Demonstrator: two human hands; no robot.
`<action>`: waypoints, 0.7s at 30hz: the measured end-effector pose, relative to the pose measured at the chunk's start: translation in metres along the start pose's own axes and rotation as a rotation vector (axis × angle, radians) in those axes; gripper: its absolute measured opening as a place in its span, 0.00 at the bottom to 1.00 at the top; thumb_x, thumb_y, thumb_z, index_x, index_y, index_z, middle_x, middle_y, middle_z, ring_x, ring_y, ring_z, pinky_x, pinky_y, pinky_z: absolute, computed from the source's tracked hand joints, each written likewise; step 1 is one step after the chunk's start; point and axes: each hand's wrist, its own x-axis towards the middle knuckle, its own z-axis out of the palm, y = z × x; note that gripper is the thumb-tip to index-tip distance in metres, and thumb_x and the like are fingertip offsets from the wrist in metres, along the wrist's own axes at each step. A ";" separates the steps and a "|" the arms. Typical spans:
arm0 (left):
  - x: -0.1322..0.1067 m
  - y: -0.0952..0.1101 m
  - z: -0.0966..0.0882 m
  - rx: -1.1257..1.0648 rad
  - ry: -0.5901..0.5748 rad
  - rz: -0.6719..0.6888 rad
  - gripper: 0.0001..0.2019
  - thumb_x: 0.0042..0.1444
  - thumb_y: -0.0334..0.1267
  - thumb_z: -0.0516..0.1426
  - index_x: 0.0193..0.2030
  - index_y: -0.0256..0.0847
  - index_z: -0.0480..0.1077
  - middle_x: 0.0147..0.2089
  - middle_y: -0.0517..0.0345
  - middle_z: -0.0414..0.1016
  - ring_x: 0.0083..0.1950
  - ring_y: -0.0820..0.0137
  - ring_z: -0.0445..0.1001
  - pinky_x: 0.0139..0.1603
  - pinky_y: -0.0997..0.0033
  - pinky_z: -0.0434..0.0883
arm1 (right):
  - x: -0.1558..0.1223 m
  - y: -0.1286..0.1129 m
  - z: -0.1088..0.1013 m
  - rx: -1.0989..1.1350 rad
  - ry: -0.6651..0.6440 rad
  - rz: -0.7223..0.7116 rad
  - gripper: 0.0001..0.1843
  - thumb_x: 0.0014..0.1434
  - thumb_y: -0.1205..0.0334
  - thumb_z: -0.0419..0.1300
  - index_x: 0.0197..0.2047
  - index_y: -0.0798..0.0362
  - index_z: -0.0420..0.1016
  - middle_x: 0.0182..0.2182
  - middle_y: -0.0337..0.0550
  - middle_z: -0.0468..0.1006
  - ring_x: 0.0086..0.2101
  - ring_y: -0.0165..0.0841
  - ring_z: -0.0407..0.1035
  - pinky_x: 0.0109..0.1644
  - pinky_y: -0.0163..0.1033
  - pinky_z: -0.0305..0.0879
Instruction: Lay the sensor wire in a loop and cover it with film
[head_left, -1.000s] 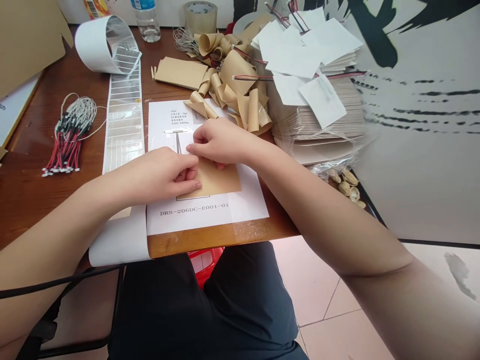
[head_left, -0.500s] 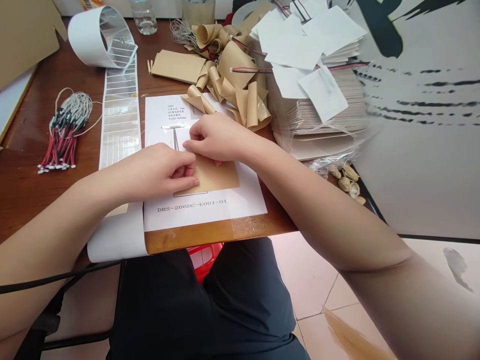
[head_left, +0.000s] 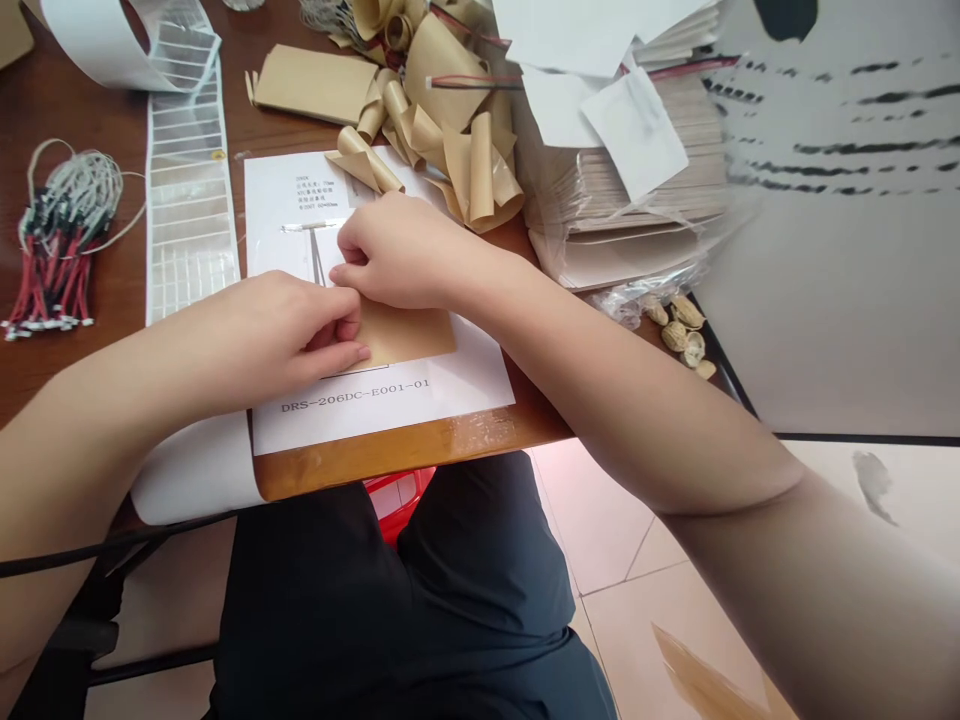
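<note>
On the wooden bench [head_left: 390, 472], a printed sheet [head_left: 390, 415] lies flat, with a tan paper sheet [head_left: 409, 335] on it beneath both hands. The left hand [head_left: 277, 335] reaches in low, its fingers [head_left: 341, 350] curled tight on the paper's near part. The right hand [head_left: 401, 255] sits higher, fingers [head_left: 346, 275] pinched narrow at the paper's upper edge. A thin wire [head_left: 317, 258] runs up and away from them, closest to the right hand. Curled paper strips [head_left: 465, 170] crowd the far side, so open room lies nearer the body.
</note>
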 end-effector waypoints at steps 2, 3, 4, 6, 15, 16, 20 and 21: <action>-0.003 0.003 -0.001 0.037 0.007 0.012 0.14 0.60 0.52 0.55 0.32 0.46 0.66 0.25 0.60 0.70 0.27 0.67 0.66 0.32 0.66 0.58 | -0.002 -0.002 0.001 -0.013 0.008 0.009 0.20 0.65 0.61 0.59 0.22 0.49 0.57 0.27 0.44 0.74 0.41 0.39 0.75 0.39 0.39 0.64; -0.004 0.006 -0.001 0.059 0.004 0.019 0.14 0.62 0.52 0.53 0.34 0.45 0.67 0.27 0.59 0.71 0.29 0.66 0.68 0.34 0.66 0.59 | -0.003 -0.003 0.001 -0.012 0.007 0.005 0.22 0.64 0.61 0.60 0.22 0.49 0.56 0.26 0.43 0.72 0.42 0.39 0.75 0.39 0.38 0.65; -0.004 0.008 -0.002 0.084 0.014 0.018 0.14 0.62 0.52 0.53 0.34 0.45 0.66 0.28 0.58 0.71 0.30 0.66 0.68 0.35 0.66 0.59 | -0.004 -0.003 0.001 0.002 0.016 -0.001 0.23 0.63 0.62 0.60 0.21 0.49 0.54 0.25 0.42 0.70 0.43 0.37 0.75 0.38 0.35 0.65; -0.004 0.013 -0.003 0.106 0.001 0.030 0.14 0.60 0.52 0.54 0.35 0.44 0.66 0.31 0.57 0.71 0.31 0.66 0.67 0.35 0.67 0.58 | -0.004 -0.004 0.001 0.062 0.009 0.040 0.26 0.61 0.65 0.63 0.20 0.49 0.51 0.19 0.39 0.64 0.42 0.34 0.75 0.32 0.29 0.63; 0.009 0.007 0.006 0.091 0.066 0.026 0.18 0.60 0.57 0.53 0.31 0.45 0.65 0.27 0.58 0.69 0.26 0.68 0.63 0.32 0.65 0.56 | 0.003 0.003 -0.001 0.168 0.013 0.056 0.26 0.63 0.64 0.65 0.18 0.50 0.56 0.16 0.39 0.61 0.32 0.29 0.73 0.22 0.27 0.54; 0.010 0.004 0.006 0.051 0.050 0.029 0.19 0.59 0.58 0.54 0.31 0.45 0.66 0.26 0.58 0.70 0.26 0.68 0.64 0.31 0.65 0.57 | 0.002 0.003 -0.002 0.171 0.014 0.046 0.26 0.63 0.64 0.64 0.19 0.51 0.56 0.17 0.39 0.62 0.30 0.29 0.73 0.21 0.28 0.55; 0.009 -0.002 0.003 -0.031 0.025 0.029 0.18 0.57 0.57 0.56 0.28 0.45 0.65 0.23 0.61 0.69 0.24 0.70 0.65 0.29 0.67 0.59 | 0.001 0.006 -0.005 0.333 -0.065 0.076 0.25 0.66 0.62 0.62 0.21 0.50 0.55 0.18 0.37 0.67 0.20 0.25 0.67 0.19 0.32 0.58; 0.009 -0.003 0.002 -0.046 0.027 0.028 0.18 0.56 0.56 0.56 0.28 0.45 0.65 0.23 0.61 0.69 0.24 0.70 0.64 0.29 0.67 0.59 | 0.000 0.007 -0.006 0.380 -0.085 0.098 0.24 0.66 0.62 0.62 0.22 0.50 0.56 0.19 0.36 0.68 0.19 0.25 0.66 0.19 0.32 0.59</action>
